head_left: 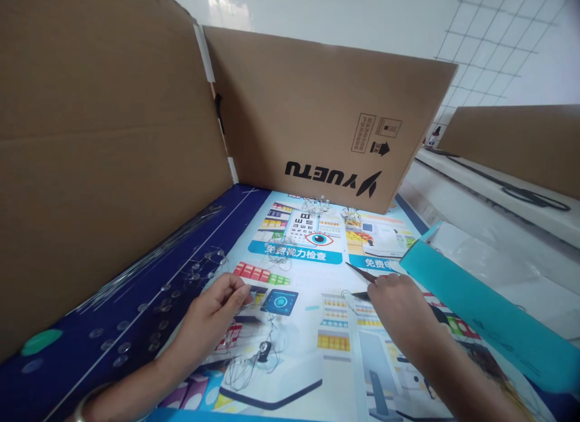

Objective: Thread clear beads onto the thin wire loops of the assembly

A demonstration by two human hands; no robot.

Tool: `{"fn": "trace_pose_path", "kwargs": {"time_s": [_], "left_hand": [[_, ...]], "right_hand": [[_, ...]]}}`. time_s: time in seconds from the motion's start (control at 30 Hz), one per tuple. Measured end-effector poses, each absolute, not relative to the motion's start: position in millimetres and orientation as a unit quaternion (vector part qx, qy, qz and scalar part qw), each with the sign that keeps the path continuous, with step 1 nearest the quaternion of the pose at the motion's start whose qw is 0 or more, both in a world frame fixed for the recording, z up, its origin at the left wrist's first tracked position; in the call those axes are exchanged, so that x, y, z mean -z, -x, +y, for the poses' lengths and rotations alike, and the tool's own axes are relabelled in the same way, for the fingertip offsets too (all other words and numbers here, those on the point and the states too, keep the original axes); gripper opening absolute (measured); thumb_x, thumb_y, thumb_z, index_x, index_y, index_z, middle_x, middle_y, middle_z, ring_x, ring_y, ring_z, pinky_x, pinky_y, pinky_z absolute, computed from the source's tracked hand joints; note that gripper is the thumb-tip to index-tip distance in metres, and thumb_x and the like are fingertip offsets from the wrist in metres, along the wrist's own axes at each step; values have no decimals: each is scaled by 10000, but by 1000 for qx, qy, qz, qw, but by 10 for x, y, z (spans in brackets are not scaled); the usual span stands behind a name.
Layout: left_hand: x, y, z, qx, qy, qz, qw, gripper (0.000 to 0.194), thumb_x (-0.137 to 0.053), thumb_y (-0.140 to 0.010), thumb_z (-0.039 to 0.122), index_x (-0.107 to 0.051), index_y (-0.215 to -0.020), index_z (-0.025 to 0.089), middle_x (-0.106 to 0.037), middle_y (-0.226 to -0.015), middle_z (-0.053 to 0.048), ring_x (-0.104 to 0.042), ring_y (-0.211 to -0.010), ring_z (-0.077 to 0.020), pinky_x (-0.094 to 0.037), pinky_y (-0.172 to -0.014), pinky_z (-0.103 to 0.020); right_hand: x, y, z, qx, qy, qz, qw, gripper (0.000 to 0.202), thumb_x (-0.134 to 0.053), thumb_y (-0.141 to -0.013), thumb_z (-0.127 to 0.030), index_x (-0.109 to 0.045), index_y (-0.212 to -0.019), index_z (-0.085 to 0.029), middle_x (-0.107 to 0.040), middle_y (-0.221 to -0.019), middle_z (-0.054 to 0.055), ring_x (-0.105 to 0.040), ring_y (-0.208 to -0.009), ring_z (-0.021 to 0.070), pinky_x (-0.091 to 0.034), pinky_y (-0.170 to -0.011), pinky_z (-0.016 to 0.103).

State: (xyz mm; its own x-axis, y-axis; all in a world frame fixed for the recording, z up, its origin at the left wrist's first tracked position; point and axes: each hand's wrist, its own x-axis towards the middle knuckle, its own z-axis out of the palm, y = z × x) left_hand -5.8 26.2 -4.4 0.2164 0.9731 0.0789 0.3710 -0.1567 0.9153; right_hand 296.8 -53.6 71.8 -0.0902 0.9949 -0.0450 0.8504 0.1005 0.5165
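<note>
My left hand [222,300] is closed in a pinch on a thin wire. Below its fingers a tangle of fine wire with clear beads [264,348] lies over the printed sheet. My right hand [401,307] grips a pair of dark scissors [361,272], their two pointed blades spread apart and aimed left. A thin loop of wire [347,296] lies by the lower blade's tip; whether they touch I cannot tell. Loose clear beads [156,334] are scattered on the dark blue strip left of my left hand.
Cardboard panels [99,138] stand along the left and a printed one [317,107] at the back. Beaded wire bunches [316,205] lie near the back panel. A turquoise-edged box [480,307] is on the right. Long thin wires [149,265] and a green oval [41,342] lie left.
</note>
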Motion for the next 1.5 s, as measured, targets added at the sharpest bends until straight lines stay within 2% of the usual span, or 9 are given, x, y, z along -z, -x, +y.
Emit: {"fn": "trace_pose_path", "kwargs": {"time_s": [0.2,0.37,0.47,0.67,0.9,1.03,1.23,1.33,1.5], "left_hand": [[-3,22,224,-362,-681,496,400,277,-484,-799,466,-502,-749,194,-601,-671,16,-564,-651,-153,-418,-595,-222],[11,16,216,-359,-673,492,420,283,-489,-791,476,-504,-782,193,-615,-706,-3,-580,-693,-174,-440,-644,-246],[-11,5,196,-357,-671,488,430,260,-474,-812,448,-501,-795,191,-628,-723,-7,-586,-702,-169,-438,-644,-243],[-73,-34,132,-368,-656,481,450,254,-461,-827,434,-496,-779,187,-622,-719,-3,-577,-672,-151,-433,-612,-233],[-78,-56,108,-358,-640,488,474,254,-465,-820,438,-489,-787,187,-609,-721,3,-554,-576,-126,-388,-471,-198],[-69,-53,120,-360,-644,485,470,250,-472,-817,436,-487,-779,189,-605,-713,2,-565,-606,-135,-398,-500,-204],[-51,-41,131,-348,-650,482,473,251,-460,-831,436,-482,-792,189,-608,-721,-1,-545,-547,-119,-359,-442,-194],[-50,-43,135,-354,-649,479,472,243,-480,-818,426,-490,-773,187,-613,-715,-1,-552,-546,-119,-359,-436,-192],[-40,-49,137,-354,-647,480,476,243,-485,-809,423,-487,-770,183,-606,-695,1,-510,-491,-105,-341,-422,-190]], "right_hand": [[-750,-2937,-571,-161,-659,710,188,194,-438,-765,-68,-618,-749,-140,-618,-713,112,-582,-704,226,-396,-571,319],[-757,-2898,-581,-90,-653,733,168,184,-464,-742,-78,-611,-768,-186,-630,-723,62,-594,-685,199,-384,-542,275],[-739,-2880,-581,-96,-663,726,155,200,-456,-736,-77,-605,-786,-199,-628,-738,55,-595,-694,202,-379,-540,275],[-736,-2934,-559,-88,-670,719,163,198,-436,-768,-129,-615,-804,-206,-629,-757,67,-596,-700,214,-386,-539,289],[-731,-3027,-550,-75,-693,688,201,179,-468,-759,-162,-636,-792,-214,-636,-744,74,-597,-683,226,-386,-529,290],[-747,-3015,-539,-73,-690,695,187,181,-464,-793,-256,-641,-816,-226,-640,-769,77,-598,-702,230,-391,-532,291],[-805,-2962,-542,-65,-687,702,175,196,-465,-804,-263,-643,-812,-181,-637,-775,99,-601,-739,201,-406,-596,275],[-808,-2960,-551,-43,-680,711,172,215,-473,-810,-316,-643,-827,-184,-641,-792,97,-602,-777,198,-414,-627,272],[-795,-2977,-539,-41,-691,698,186,211,-483,-800,-317,-643,-819,-182,-643,-785,99,-603,-779,207,-421,-630,281]]}}
